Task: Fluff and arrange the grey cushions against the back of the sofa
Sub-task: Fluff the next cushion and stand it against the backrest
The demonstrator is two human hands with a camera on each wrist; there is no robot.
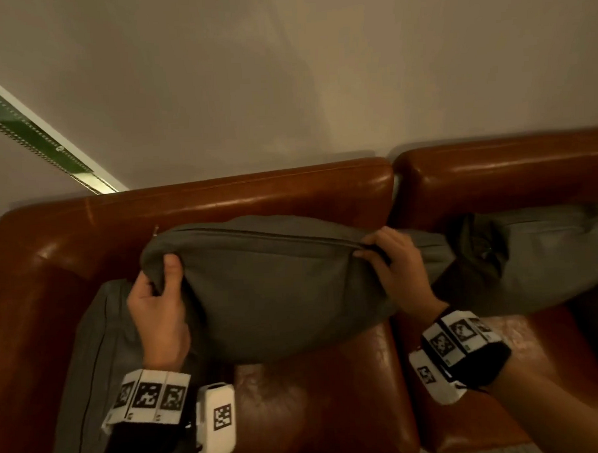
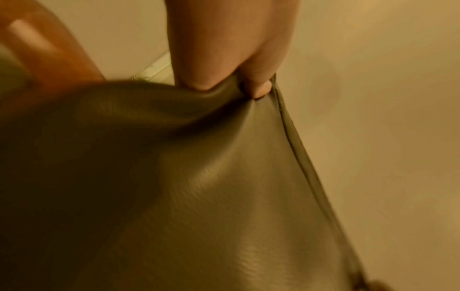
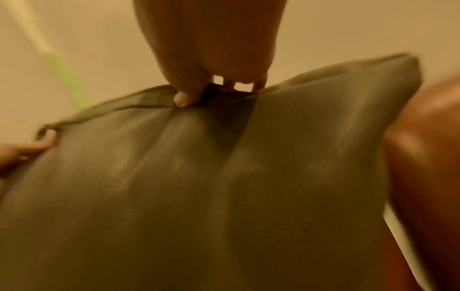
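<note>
We've got the middle grey cushion (image 1: 276,289) pinched at both top corners, left hand (image 1: 159,311) bunching the fabric at its corner and right hand (image 1: 391,256) nipping the zip seam, so each grip is narrow and full of cover, and it hangs just in front of the brown leather sofa back (image 1: 221,195). Probably best to give it a few shakes so the filling drops evenly, then stand it upright touching the backrest, between the cushion slumped at the left arm (image 1: 97,338) and the rumpled one further right (image 1: 531,250).

Bare hands, bare forearms. Around each wrist, a black strap ringed with white square tiles printed with black block-pattern markers: left wristband (image 1: 151,397), right wristband (image 1: 462,339). Beside each band, a white rounded camera unit (image 1: 218,420) bearing one more marker.
</note>
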